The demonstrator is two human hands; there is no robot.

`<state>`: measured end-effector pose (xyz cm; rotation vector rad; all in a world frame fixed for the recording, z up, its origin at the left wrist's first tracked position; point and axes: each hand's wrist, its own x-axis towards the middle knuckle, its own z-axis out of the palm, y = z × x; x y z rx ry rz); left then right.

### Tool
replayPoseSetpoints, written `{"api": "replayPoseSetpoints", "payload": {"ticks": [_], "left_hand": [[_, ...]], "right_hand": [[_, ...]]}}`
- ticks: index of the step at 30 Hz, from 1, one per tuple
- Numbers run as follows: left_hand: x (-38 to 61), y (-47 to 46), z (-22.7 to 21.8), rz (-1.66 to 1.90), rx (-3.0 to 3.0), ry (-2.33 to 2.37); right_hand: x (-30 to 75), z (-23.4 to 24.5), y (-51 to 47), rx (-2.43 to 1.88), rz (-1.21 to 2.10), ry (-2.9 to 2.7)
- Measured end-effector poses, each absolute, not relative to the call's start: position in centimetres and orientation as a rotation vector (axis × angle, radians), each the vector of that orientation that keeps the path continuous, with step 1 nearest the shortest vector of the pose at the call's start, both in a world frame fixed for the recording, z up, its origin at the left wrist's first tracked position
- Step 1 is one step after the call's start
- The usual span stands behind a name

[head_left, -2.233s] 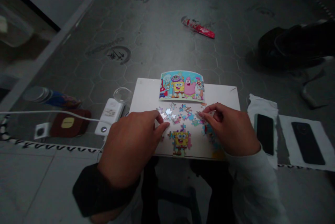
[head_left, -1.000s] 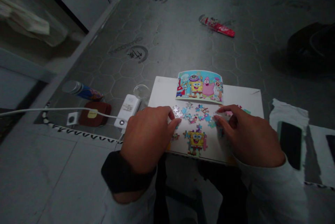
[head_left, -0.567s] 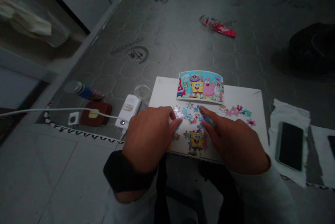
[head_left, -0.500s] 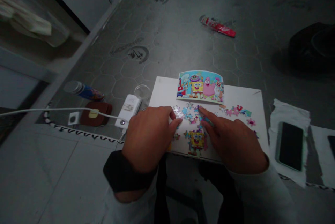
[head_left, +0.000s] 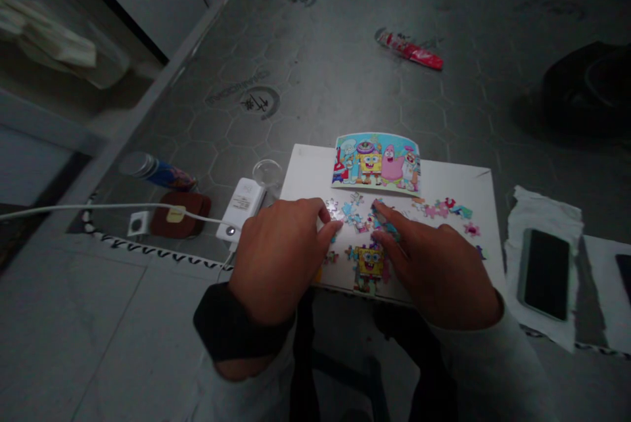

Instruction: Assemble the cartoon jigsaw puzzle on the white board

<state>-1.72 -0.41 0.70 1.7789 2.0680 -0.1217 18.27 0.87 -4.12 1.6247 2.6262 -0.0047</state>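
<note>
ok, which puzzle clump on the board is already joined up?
The assembled yellow character section, at the white board's near edge between both hands. The pieces beyond it and the ones at right lie loose.

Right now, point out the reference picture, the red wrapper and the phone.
reference picture [head_left: 377, 162], head view, middle of the print.
red wrapper [head_left: 411, 50], head view, its middle.
phone [head_left: 545, 273], head view, dark screen.

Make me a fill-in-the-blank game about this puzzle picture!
1. The loose puzzle pieces lie on a ____ board.
2. The colourful cartoon picture lies at the board's ____ edge, away from the person.
3. The red wrapper lies on the grey ____.
4. The dark phone lies on the same side as the person's ____ hand.

Missing words: white; far; mat; right
</note>
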Motion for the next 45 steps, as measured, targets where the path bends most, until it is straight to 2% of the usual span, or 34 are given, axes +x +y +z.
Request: {"api": "replayPoseSetpoints", "payload": {"ticks": [6, 14, 26, 39, 45], "left_hand": [[-1.6, -0.1, 0.6, -0.120, 1.786, 2.062], [-1.1, 0.6, -1.1, 0.135, 1.925, 1.899], [-0.5, 1.3, -2.4, 0.175, 1.976, 1.843], [-0.1, 1.5, -2.3, 0.101, 1.933, 1.861], [0.6, 1.3, -2.7, 0.194, 1.974, 1.838]], "right_hand": [[18.2, -4.1, 0.8, 1.681, -0.005, 2.624], [18.6, -4.9, 1.2, 1.639, -0.057, 2.779], [19.0, -5.0, 1.5, 1.806, -0.050, 2.714], [20.4, -4.5, 1.7, 1.906, -0.240, 2.518], [20.8, -4.4, 1.8, 1.885, -0.249, 2.507]]}}
